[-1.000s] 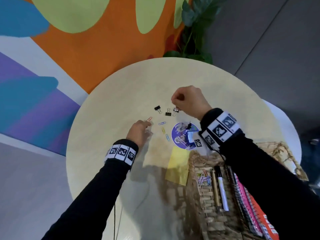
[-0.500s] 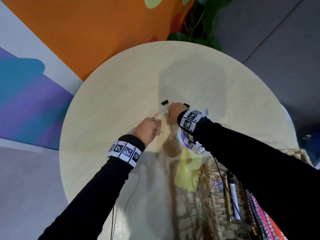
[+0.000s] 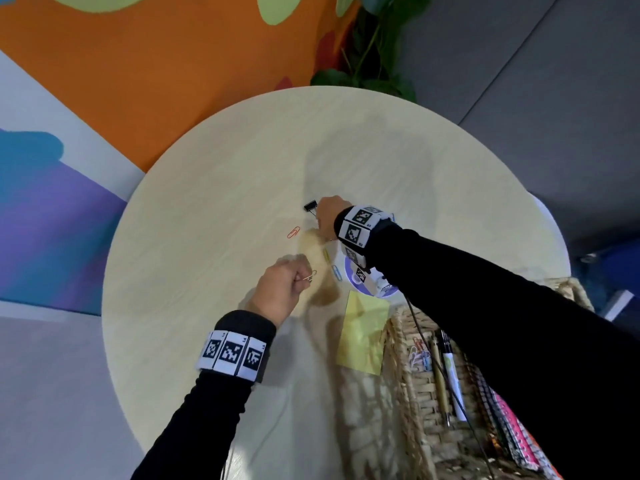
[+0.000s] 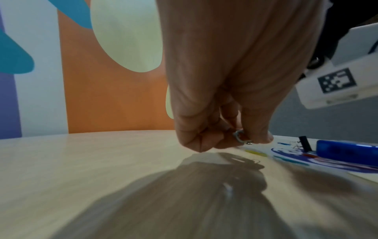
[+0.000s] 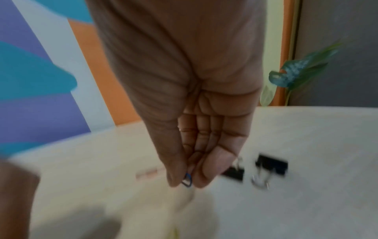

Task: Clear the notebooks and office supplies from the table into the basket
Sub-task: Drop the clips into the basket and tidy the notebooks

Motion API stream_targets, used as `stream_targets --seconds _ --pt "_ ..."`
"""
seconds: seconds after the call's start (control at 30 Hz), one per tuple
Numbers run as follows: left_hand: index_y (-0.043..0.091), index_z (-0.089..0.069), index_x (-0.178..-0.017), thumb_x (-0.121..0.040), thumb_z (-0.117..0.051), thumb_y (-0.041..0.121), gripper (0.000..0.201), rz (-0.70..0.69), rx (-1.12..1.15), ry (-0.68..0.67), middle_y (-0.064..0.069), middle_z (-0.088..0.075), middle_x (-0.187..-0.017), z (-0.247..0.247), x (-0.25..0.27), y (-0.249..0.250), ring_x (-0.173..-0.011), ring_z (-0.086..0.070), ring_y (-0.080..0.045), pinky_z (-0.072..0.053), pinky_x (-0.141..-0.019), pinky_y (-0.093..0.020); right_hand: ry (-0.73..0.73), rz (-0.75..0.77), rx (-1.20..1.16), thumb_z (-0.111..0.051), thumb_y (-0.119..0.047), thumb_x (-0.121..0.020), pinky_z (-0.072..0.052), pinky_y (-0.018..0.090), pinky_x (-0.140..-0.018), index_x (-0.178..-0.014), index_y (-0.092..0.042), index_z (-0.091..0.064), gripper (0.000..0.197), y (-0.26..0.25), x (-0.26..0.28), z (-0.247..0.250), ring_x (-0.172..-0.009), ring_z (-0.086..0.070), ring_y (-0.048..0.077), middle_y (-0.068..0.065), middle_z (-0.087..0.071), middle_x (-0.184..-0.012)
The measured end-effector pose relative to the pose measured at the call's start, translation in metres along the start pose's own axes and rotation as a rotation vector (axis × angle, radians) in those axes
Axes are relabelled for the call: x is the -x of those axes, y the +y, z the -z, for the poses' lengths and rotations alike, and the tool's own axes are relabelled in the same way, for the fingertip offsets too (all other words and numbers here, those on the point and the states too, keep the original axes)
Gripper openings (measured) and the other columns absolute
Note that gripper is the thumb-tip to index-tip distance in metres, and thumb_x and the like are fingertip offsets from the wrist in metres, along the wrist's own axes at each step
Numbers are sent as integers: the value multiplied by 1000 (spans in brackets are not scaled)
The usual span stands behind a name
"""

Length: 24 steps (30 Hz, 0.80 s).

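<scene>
Both hands pinch clips: left hand (image 3: 278,289) a silver clip (image 4: 240,137), right hand (image 3: 329,216) a blue clip (image 5: 187,180) | more clips lie on surface (image 3: 207,202), basket (image 3: 408,375) near right | we risk dropping them in transit, thin wire slips from fingers.

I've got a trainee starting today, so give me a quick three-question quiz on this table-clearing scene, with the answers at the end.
1. True or false: the left hand holds nothing.
2. What does the right hand pinch: (a) a black binder clip, (b) a blue wire paper clip, (c) a pen?
3. Where does the yellow square sticky note lie relative to the woven wicker basket?

Key
1. False: its grip pinches a silver wire paper clip.
2. (b): the blue wire paper clip sits between thumb and fingertip; two black binder clips lie on the round pale wooden table beside it.
3. On the table, just outside the basket's rim, not in it.
</scene>
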<state>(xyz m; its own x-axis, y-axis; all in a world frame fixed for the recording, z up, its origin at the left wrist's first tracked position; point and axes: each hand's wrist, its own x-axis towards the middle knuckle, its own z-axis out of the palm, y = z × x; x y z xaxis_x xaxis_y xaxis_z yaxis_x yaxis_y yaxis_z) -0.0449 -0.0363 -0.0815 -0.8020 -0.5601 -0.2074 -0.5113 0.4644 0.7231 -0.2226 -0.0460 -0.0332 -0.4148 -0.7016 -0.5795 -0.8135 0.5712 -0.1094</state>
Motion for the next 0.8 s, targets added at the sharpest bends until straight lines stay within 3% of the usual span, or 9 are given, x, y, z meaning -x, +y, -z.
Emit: stream_targets --seconds 0.03,0.1,0.2,0.27,0.33,0.47,0.6,0.73,0.8 --pt "5 -64 -82 -80 -65 1 5 -1 12 -4 -5 -64 -90 -4 4 2 -79 -59 -23 -46 -74 -28 17 3 -32 -66 -10 -82 -51 29 -77 -96 -3 -65 15 1 12 11 -84 -63 28 15 -67 -104" --pt "5 -68 -87 -80 -66 5 8 32 -7 -20 -11 -69 -98 -8 11 9 -89 -64 -28 -49 -82 -33 114 45 -110 -69 -7 -79 -54 29 -79 -96 -1 -67 18 12 48 34 -86 -65 25 11 -69 -97" --pt "9 -72 -95 -82 -68 13 14 119 4 3 -12 -71 -97 -9 17 26 -93 -66 -28 -46 -82 -27 235 105 -236 -69 -6 -76 -41 23 -66 -94 -6 -70 18 45 126 45 -77 -54 17 1 -58 -82" --pt "8 -73 -95 -80 -71 13 16 122 36 38 -13 -73 -95 -6 18 40 -90 -68 -27 -45 -80 -25 224 89 -289 -69 -7 -75 -37 21 -55 -90 -8 -72 15 70 177 35 -70 -52 14 -4 -55 -69" --pt "9 -74 -94 -78 -73 15 17 101 36 56 -12 -74 -92 -1 20 58 -86 -69 -28 -48 -81 -28 181 38 -300 -69 -8 -75 -37 20 -55 -85 -9 -74 12 92 210 12 -66 -52 12 -8 -53 -62" --pt "12 -75 -93 -76 -76 21 19 37 37 81 -5 -73 -82 13 27 108 -80 -68 -21 -49 -80 -28 23 -87 -216 -67 -11 -77 -39 22 -66 -86 -11 -76 13 117 224 -45 -74 -56 15 3 -66 -78" --pt "14 -73 -91 -76 -76 24 19 -33 -45 -30 1 -66 -72 20 44 161 -76 -65 -16 -45 -69 -21 -59 -174 -161 -64 -10 -81 -48 30 -70 -97 0 -73 20 123 202 -97 -94 -67 26 17 -71 -96" --pt "14 -73 -89 -76 -75 26 18 -89 -219 -203 -3 -75 -83 7 60 192 -88 -69 -19 -51 -85 -31 -42 -166 -108 -66 -17 -83 -54 35 -83 -110 0 -65 32 124 191 -115 -105 -65 31 16 -68 -112" --pt "10 -74 -90 -77 -74 22 18 -111 -293 -290 -7 -76 -89 -13 63 199 -90 -69 -22 -52 -85 -32 -24 -171 -178 -72 -25 -77 -52 33 -82 -114 -3 -62 44 133 195 -117 -106 -64 30 14 -67 -114"
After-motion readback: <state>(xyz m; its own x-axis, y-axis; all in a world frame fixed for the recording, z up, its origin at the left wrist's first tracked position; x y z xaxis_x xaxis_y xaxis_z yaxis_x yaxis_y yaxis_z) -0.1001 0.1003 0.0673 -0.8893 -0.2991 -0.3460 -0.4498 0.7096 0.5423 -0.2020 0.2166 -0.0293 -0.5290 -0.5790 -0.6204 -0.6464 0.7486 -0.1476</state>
